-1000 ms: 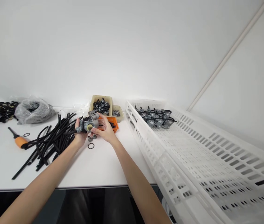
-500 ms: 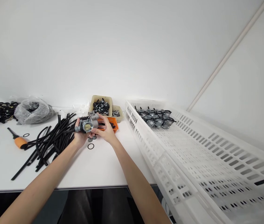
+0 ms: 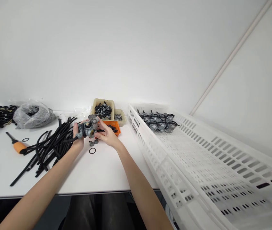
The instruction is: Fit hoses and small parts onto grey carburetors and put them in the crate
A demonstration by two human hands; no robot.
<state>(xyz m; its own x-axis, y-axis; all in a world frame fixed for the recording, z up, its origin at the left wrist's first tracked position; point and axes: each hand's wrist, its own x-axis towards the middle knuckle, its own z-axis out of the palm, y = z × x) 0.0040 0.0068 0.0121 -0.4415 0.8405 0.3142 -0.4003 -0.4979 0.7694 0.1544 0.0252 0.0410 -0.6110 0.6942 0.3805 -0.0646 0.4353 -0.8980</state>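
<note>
Metal part (image 3: 88, 129): no marking can be read
Orange-handled tool (image 3: 19, 147): no brand legible
Plastic bag (image 3: 34, 118): no label readable
Beige bin (image 3: 103, 100): no number legible
White crate (image 3: 145, 139): no lettering readable
Wall (image 3: 136, 57): no sign to read

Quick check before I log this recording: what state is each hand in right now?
Left hand: closed, holding the metal part.
Right hand: closed, holding the same part from the other side.

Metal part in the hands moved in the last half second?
Yes. The metal part has turned: its round opening faced the camera, now angles more rightward, toward the white crate.
</note>
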